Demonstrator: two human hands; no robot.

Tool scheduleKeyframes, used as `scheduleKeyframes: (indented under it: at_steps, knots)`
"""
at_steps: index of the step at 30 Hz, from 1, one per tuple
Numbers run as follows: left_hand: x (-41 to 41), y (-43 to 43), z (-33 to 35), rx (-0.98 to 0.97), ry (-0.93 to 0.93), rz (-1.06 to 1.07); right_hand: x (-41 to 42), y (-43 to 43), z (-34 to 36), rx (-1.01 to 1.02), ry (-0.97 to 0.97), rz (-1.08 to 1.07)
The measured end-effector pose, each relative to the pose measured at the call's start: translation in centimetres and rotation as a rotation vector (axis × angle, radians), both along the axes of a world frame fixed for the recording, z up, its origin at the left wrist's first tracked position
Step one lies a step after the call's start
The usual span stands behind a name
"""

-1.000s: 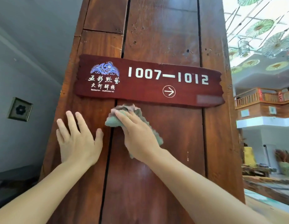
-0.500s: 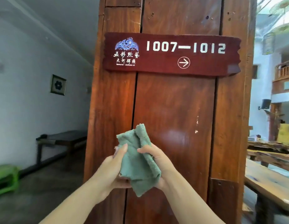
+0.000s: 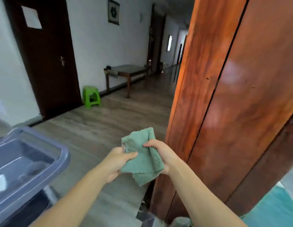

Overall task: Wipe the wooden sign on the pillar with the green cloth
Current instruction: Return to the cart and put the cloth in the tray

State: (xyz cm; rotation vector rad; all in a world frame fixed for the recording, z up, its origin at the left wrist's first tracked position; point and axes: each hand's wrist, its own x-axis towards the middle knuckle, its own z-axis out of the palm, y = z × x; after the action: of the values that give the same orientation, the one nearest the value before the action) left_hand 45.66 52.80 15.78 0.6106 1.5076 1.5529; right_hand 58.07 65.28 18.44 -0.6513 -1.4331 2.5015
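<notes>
The green cloth (image 3: pixel 143 158) is folded and bunched between both hands, low in the middle of the view. My left hand (image 3: pixel 117 163) pinches its left edge, and my right hand (image 3: pixel 160 153) grips its right side. The wooden pillar (image 3: pixel 237 99) rises on the right, just beside my right hand. The wooden sign is out of view, above the frame.
A grey plastic cart tray (image 3: pixel 32 158) stands at the lower left. A green stool (image 3: pixel 91 96) and a dark wooden bench (image 3: pixel 126 72) sit along the white wall. A dark door (image 3: pixel 44 53) is on the left. A corridor with wood flooring (image 3: pixel 96 128) runs ahead.
My view has swung left and down, so the sign has left the frame. Both hands came off the pillar and now hold the cloth together, away from the wood.
</notes>
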Motion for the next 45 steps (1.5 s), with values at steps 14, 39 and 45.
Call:
scheduleKeyframes:
  at_steps: [14, 39, 45]
  knots:
    - [-5.9, -30.8, -10.5, -0.125, -0.190, 0.579, -13.4, -25.9, -13.1, -0.176, -0.287, 0.415]
    - [-26.8, -44.2, -18.9, -0.189, -0.393, 1.326, -47.0, -37.9, -22.5, 0.072, -0.428, 0.960]
    - [-32.3, -48.4, -22.1, -0.359, -0.360, 1.371, -53.1, -42.8, -25.5, 0.017, -0.581, 0.958]
